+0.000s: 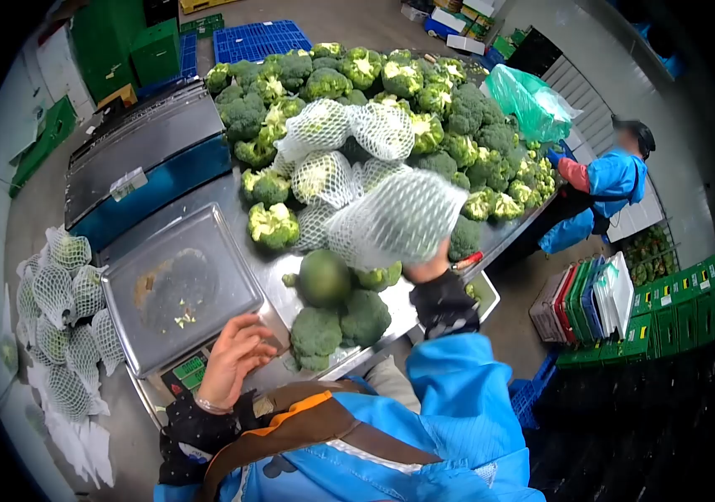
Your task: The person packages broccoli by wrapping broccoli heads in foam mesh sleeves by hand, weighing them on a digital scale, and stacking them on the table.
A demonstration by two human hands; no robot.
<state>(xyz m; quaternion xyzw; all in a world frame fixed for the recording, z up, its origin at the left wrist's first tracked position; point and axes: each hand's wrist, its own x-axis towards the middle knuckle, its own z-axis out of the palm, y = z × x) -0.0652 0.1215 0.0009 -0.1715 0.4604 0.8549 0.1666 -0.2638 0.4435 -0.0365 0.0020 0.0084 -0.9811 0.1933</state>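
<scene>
My right hand [431, 263] is mostly hidden behind a broccoli head in a white foam net [399, 217], which it grips over the table. Blur smears the net. My left hand [236, 356] holds nothing, its fingers apart and slightly curled, beside the front corner of a weighing scale [183, 284]. Between my hands is a blurred bare broccoli head [324, 278], just above two more broccoli heads [315, 335] at the table's front edge. Behind the gripped one, several netted broccoli heads [318, 177] lie on a large heap of bare broccoli [403, 77].
A red-handled knife [467, 261] lies near the table's right edge, above a white bin [484, 303]. More netted broccoli [54, 293] is stacked at left. A dark-topped machine [144, 155] stands behind the scale. A co-worker in blue [617, 180] works at right, near green crates [679, 305].
</scene>
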